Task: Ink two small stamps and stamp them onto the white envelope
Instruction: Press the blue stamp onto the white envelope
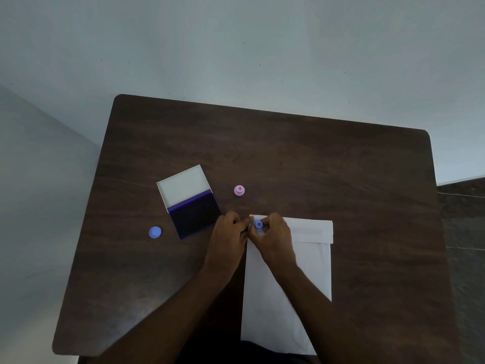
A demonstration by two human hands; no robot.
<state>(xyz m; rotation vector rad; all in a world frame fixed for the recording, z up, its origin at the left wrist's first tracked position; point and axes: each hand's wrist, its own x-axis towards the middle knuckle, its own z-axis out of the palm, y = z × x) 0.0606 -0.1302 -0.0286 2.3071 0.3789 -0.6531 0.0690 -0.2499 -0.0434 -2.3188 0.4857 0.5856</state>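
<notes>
A white envelope (309,258) lies lengthwise on the dark wooden table (288,158), near its front edge. Over the envelope's far left corner my right hand (273,240) pinches a small blue stamp (258,224), held upright on or just above the paper. My left hand (228,237) meets it from the left, fingertips touching the stamp and the envelope's edge. A pink stamp (239,190) stands by itself farther back. The open ink pad (195,215), with its white lid (183,185) folded back, sits to the left of my hands.
A round blue cap (155,232) lies left of the ink pad. The table stands against a pale wall, with dark floor tiles at the right. Bare wood stretches across the table's far half and right side.
</notes>
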